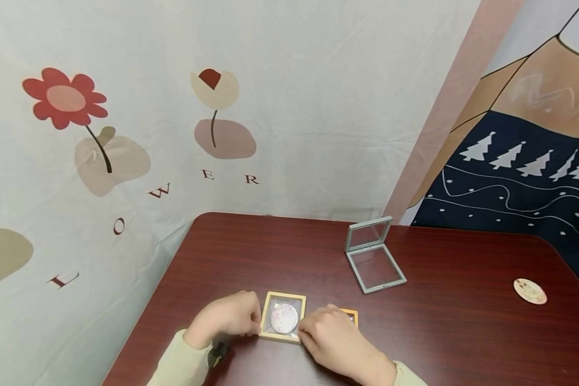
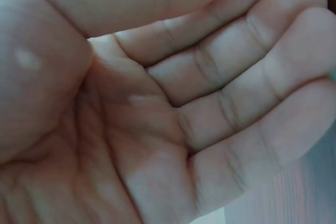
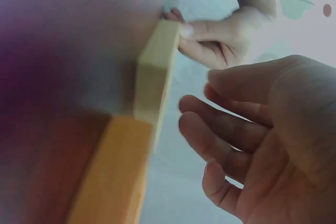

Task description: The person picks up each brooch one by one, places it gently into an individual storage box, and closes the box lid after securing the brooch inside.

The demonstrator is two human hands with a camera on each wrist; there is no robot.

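A pale yellow square display frame (image 1: 286, 295) lies on the table with a round, light-coloured badge (image 1: 284, 318) behind its clear film. My left hand (image 1: 231, 316) is at the frame's left side; the right wrist view shows its thumb and fingers pinching a corner of the frame (image 3: 157, 72). Over the right edge is my right hand (image 1: 330, 340), its fingers loosely bent and apart from the frame in the right wrist view. Partly hidden behind that hand is an orange frame (image 1: 353, 313). The left wrist view holds only my left palm (image 2: 157, 103) and fingers.
An unfolded grey display frame (image 1: 385, 286) stands farther back, its lid raised. A round printed disc (image 1: 530, 291) lies at the right on the dark red table (image 1: 270, 241). Behind the table hangs a printed cloth (image 1: 318, 107).
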